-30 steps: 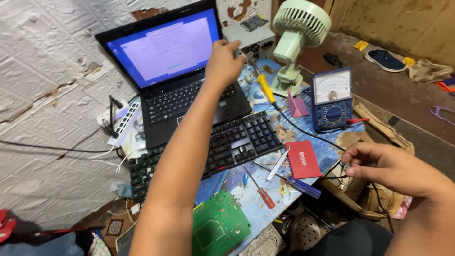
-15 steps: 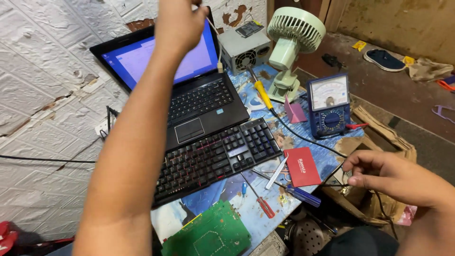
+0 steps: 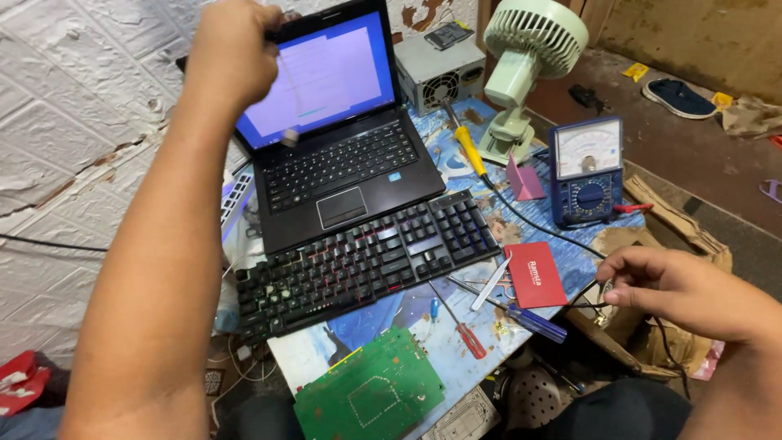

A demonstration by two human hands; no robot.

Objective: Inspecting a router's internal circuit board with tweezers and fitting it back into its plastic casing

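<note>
1. The top left corner of the open laptop (image 3: 338,138) is gripped by the left hand (image 3: 232,53).
2. A thin black cable (image 3: 588,300) is pinched by the right hand (image 3: 692,289) beside the desk (image 3: 407,322).
3. A black keyboard (image 3: 366,261) is laid before the laptop.

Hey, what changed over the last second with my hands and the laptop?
Your left hand rose from the laptop keyboard to the top left corner of the laptop screen and grips it there. Your right hand stayed at the table's right edge, pinching a thin black wire. The black keyboard and multimeter stayed put.
</note>
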